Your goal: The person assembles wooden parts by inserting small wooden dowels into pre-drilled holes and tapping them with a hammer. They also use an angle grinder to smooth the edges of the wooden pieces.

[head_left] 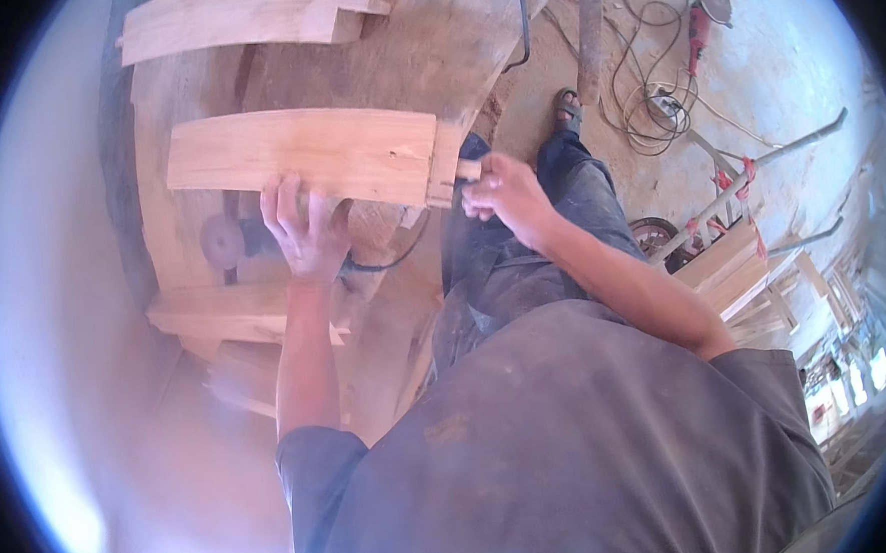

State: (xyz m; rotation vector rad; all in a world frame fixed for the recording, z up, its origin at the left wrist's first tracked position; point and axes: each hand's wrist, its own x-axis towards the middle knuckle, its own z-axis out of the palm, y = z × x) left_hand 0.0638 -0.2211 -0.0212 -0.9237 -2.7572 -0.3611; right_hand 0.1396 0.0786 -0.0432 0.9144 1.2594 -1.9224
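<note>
A pale wooden board [301, 154] lies across the workbench in front of me, slightly curved along its far edge. A stepped shoulder and a narrow tenon [469, 169] stick out at its right end. My left hand [305, 229] grips the board's near edge, its fingers lying over the top face; the thumb is partly hidden. At the tenon end is my right hand [507, 195], with fingers curled in a pinch beside the tenon. What that pinch holds is too small to make out.
Past the board lies a similar tenoned piece [239, 17]. An angle grinder [226, 243] rests left of my left wrist, above another wooden piece [225, 313]. On the floor at right are a red grinder [699, 38], coiled cables [655, 115] and a handcart [749, 190] beside stacked timber [728, 272].
</note>
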